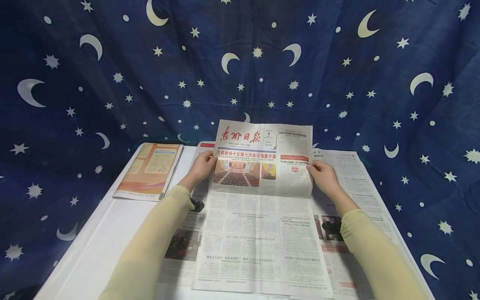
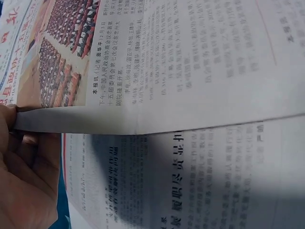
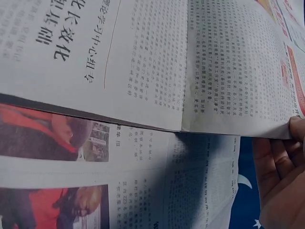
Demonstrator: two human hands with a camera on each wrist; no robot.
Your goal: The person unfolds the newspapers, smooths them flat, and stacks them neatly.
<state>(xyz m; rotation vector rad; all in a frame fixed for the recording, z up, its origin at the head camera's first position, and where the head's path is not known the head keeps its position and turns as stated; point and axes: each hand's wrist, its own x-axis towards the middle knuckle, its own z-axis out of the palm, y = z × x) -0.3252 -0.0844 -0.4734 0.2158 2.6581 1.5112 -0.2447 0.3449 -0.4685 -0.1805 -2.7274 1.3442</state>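
Observation:
A newspaper with a red masthead and a photo of a large hall lies toward me, its upper part bent up off the table. My left hand pinches its left edge between thumb and fingers, beside the hall photo. On the opposite edge my right hand pinches the paper the same way. In the left wrist view the thumb of the left hand lies on the printed face, with fingers behind. The right wrist view has the right hand gripping the sheet's edge, fingers under it.
Another spread newspaper lies beneath, showing on both sides. An orange and beige booklet rests at the back left of the white table. Behind the table hangs a dark blue cloth with moons and stars.

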